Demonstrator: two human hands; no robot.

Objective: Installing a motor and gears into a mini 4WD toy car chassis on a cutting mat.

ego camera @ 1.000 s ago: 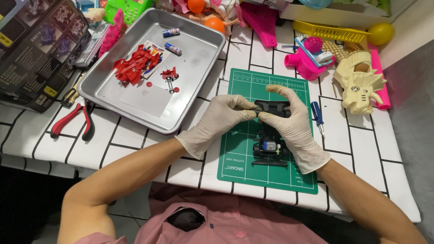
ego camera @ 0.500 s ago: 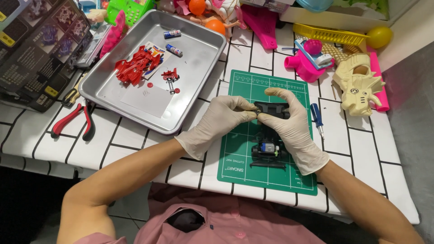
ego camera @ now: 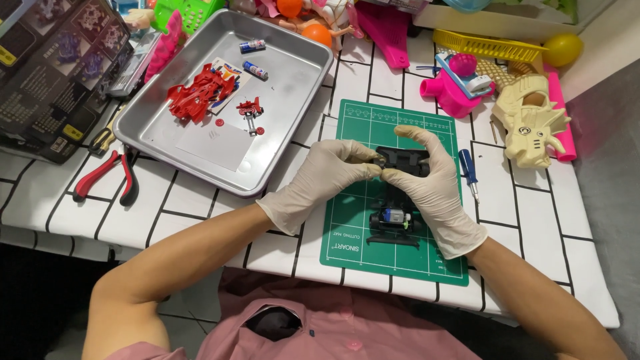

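Black plastic toy car chassis is positioned on the green cutting mat. Its front end is pinched between the gloved left hand and the gloved right hand, fingertips meeting over it. Red body parts and two batteries are held in the metal tray; red-handled pliers are laid beside it.
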